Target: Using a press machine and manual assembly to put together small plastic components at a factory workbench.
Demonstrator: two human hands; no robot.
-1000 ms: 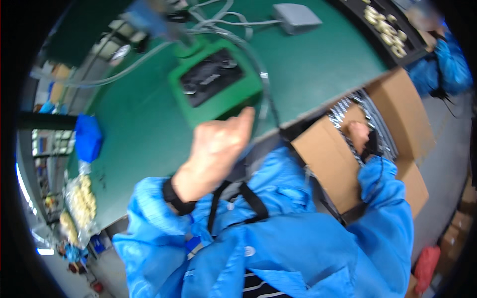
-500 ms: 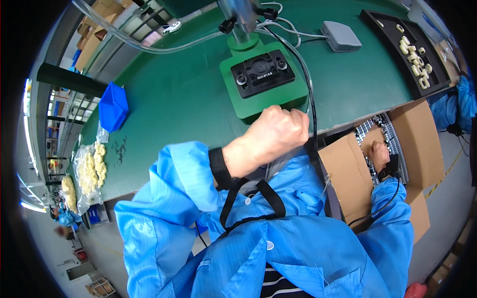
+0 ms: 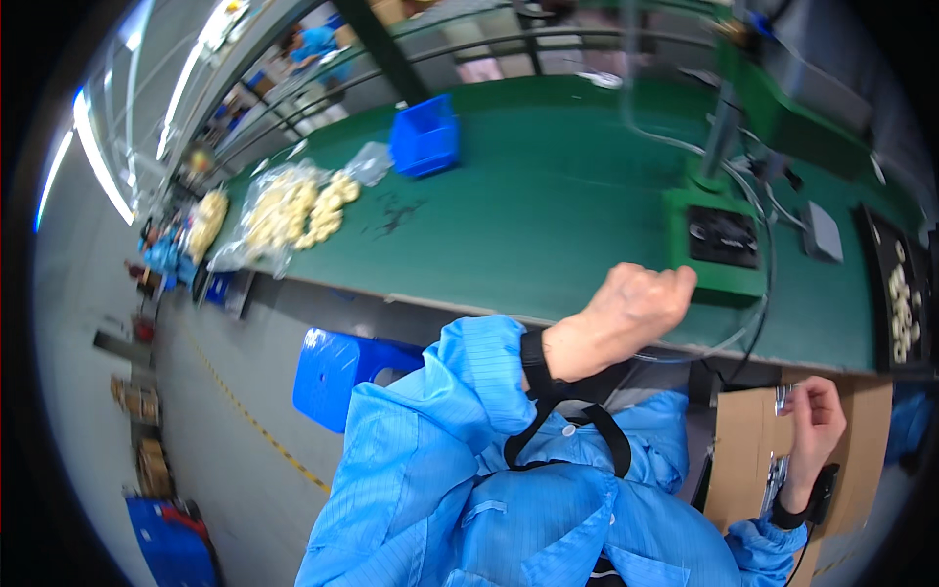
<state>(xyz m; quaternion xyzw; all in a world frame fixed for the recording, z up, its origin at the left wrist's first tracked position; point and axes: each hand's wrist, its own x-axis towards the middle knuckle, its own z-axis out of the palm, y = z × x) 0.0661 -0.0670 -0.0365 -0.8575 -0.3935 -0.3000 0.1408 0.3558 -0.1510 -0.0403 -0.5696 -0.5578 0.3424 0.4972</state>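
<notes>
My left hand (image 3: 631,318) is closed in a fist, back of the hand up, at the table's front edge beside the green base (image 3: 717,284) of a bench press. What that fist holds, if anything, is hidden. A black fixture plate (image 3: 724,237) lies on the base. My right hand (image 3: 816,423) is raised over an opened cardboard box (image 3: 740,445), with fingers bent together. Shiny metal parts (image 3: 776,477) show between the box flaps. More silver appears by my right fingertips, but I cannot tell whether it is held.
A blue bin (image 3: 424,139) stands on the green table (image 3: 528,196). Bagged cream-coloured rings (image 3: 289,215) lie at the left. A black tray (image 3: 885,254) with similar rings and a grey pedal-like box (image 3: 822,233) sit at the right. A blue stool (image 3: 333,377) stands below the table edge.
The view has swung left, so the press and box appear farther right. My right hand has come up out of the metal parts. My left hand remains a fist near the press base.
</notes>
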